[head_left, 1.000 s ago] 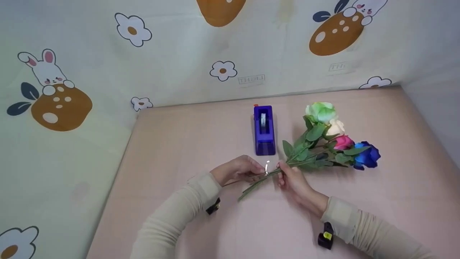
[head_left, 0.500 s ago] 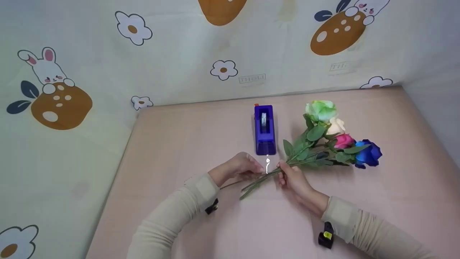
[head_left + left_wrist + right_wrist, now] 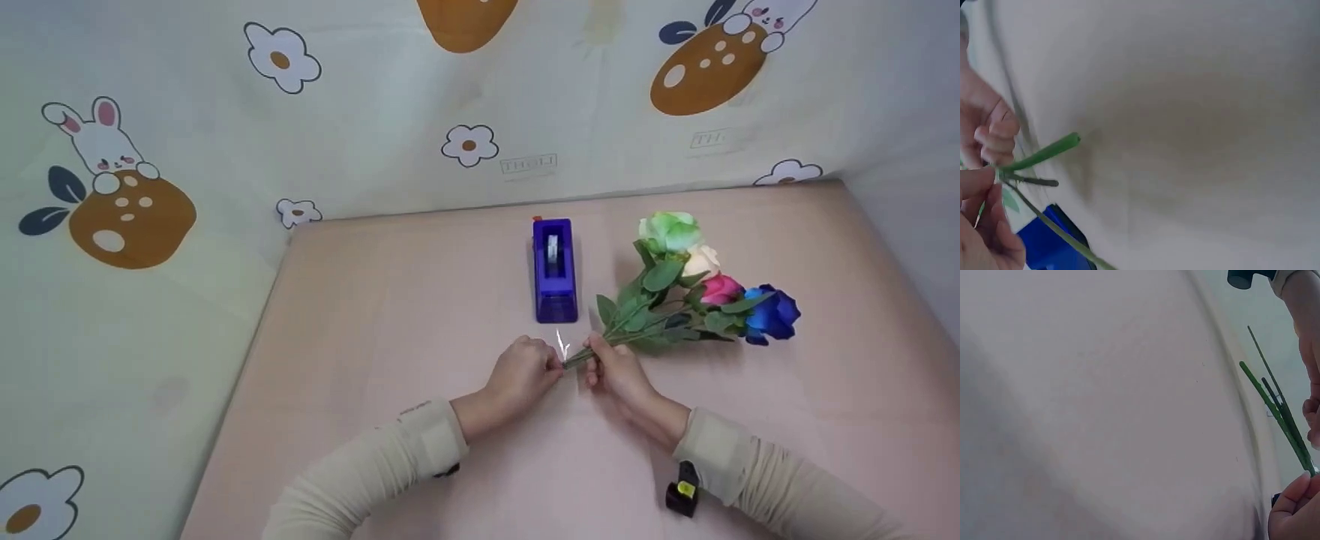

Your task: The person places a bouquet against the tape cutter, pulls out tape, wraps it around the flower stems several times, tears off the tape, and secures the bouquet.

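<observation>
A bunch of artificial roses lies across the table in the head view, with green (image 3: 670, 232), cream (image 3: 702, 260), pink (image 3: 721, 289) and blue (image 3: 772, 313) blooms. My right hand (image 3: 621, 373) grips its gathered stems (image 3: 580, 358) below the leaves. A shiny strip of clear tape (image 3: 562, 345) stands up from the stems. My left hand (image 3: 523, 379) has its fingers curled in, pinching the tape where it meets the stems. Free stem ends (image 3: 1047, 152) splay out past the fingers in the left wrist view, and the same stem ends (image 3: 1275, 399) appear in the right wrist view.
A blue tape dispenser (image 3: 556, 271) stands just beyond the hands, its front towards me. Pink cloth covers the table (image 3: 390, 300). Behind it rises a pale wall sheet (image 3: 360, 150) printed with rabbits and flowers.
My left hand has swung round from behind the stems to their near side, now covering their lower ends in the head view. The right hand keeps its grip, and the bouquet has shifted slightly.
</observation>
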`<state>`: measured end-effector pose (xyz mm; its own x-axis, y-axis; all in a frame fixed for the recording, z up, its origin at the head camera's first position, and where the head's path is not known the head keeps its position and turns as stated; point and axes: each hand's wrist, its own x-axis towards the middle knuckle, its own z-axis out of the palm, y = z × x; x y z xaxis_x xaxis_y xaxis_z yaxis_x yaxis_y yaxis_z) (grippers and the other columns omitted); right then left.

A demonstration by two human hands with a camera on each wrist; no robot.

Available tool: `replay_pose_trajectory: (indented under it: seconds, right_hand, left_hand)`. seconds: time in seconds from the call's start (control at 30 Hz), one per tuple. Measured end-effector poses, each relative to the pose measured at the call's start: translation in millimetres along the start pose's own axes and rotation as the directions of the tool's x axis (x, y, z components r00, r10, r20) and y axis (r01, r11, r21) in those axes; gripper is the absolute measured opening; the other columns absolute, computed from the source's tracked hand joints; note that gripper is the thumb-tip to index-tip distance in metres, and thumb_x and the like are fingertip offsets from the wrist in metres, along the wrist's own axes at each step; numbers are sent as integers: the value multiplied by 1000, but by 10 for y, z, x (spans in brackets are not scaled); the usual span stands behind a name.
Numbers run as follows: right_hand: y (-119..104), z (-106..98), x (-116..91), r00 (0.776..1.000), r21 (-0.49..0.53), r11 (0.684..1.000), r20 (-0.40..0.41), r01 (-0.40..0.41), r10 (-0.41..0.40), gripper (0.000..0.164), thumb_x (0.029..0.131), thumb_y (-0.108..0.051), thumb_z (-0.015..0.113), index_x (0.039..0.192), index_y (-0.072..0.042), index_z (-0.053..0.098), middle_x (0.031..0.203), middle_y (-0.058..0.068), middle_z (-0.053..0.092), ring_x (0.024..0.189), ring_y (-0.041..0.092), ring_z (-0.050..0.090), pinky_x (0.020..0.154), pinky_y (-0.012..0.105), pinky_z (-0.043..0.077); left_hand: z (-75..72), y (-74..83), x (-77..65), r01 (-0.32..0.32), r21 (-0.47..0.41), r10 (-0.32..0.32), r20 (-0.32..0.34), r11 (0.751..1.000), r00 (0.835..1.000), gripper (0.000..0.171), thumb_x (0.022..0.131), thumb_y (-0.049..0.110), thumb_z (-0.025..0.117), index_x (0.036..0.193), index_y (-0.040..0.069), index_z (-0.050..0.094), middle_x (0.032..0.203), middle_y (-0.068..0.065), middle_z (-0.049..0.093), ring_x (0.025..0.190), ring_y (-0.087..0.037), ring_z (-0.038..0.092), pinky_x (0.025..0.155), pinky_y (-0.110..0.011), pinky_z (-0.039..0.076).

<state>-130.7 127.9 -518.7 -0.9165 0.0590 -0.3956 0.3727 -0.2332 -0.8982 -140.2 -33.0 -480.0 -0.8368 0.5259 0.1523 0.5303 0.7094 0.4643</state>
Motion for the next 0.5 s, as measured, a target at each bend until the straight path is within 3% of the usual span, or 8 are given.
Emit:
replay_pose_trajectory:
  seconds: [0.07, 0.13, 0.2, 0.27, 0.33, 0.4, 0.43, 0.5]
  right_hand:
    - [-11, 12, -10, 1000, 3, 1000, 1, -1, 1, 26, 97, -24, 43, 86, -4, 56, 55, -1, 46, 43, 8, 44, 47, 21, 42]
    - [-28, 25, -24, 1000, 5, 1000, 12, -1, 1, 26, 97, -24, 44, 87, -3, 56, 55, -2, 46, 43, 8, 46, 48, 21, 43]
    - [-41, 33, -35, 1000, 16, 1000, 29, -7, 6, 26, 97, -24, 44, 87, -3, 56, 55, -2, 47, 44, 9, 47, 49, 22, 44]
    - [-51, 32, -43, 999, 38, 999, 50, -11, 9, 27, 97, -24, 44, 85, -4, 56, 54, -1, 47, 44, 9, 47, 49, 22, 44]
    - [-54, 30, -50, 998, 66, 998, 67, -22, 17, 27, 98, -24, 43, 84, -4, 56, 54, -1, 47, 44, 10, 47, 49, 22, 44]
    - [-51, 24, -52, 996, 88, 996, 84, -33, 26, 28, 98, -25, 43, 83, -5, 56, 53, -1, 48, 44, 10, 47, 49, 21, 43]
    - [-49, 22, -55, 996, 96, 995, 90, -36, 27, 27, 98, -24, 43, 83, -5, 56, 53, -1, 48, 44, 10, 48, 49, 21, 43]
    - [-41, 22, -57, 995, 97, 994, 95, -41, 32, 27, 98, -24, 43, 85, -5, 57, 53, -1, 49, 45, 9, 48, 50, 21, 43]
  left_hand:
    - [59, -14, -49, -126, 175, 139, -64, 977, 988, 6, 75, 13, 71, 70, 10, 69, 69, 3, 60, 63, -10, 48, 56, -17, 39]
    - [95, -30, -85, -228, 324, 273, -102, 918, 957, 8, 76, 15, 70, 70, 11, 68, 69, 3, 57, 60, -9, 46, 52, -17, 37]
    - [128, -58, -99, -312, 453, 405, -122, 835, 906, 7, 77, 14, 68, 70, 11, 67, 68, 4, 57, 57, -8, 46, 48, -16, 36]
    - [151, -88, -103, -376, 571, 525, -116, 730, 843, 6, 77, 12, 65, 71, 11, 67, 67, 3, 56, 55, -8, 46, 46, -16, 37]
    - [181, -120, -100, -404, 674, 617, -99, 618, 780, 7, 78, 11, 62, 72, 12, 67, 66, 4, 55, 53, -7, 45, 45, -16, 37]
    - [210, -136, -98, -402, 743, 667, -80, 535, 740, 9, 77, 11, 59, 71, 13, 65, 64, 5, 52, 51, -6, 44, 43, -17, 37]
    - [226, -138, -97, -392, 767, 675, -71, 508, 735, 9, 78, 12, 57, 71, 14, 63, 63, 5, 50, 51, -6, 44, 42, -18, 36]
    - [241, -117, -98, -360, 794, 646, -53, 490, 762, 11, 78, 13, 56, 68, 16, 60, 61, 6, 49, 49, -5, 43, 41, -18, 35]
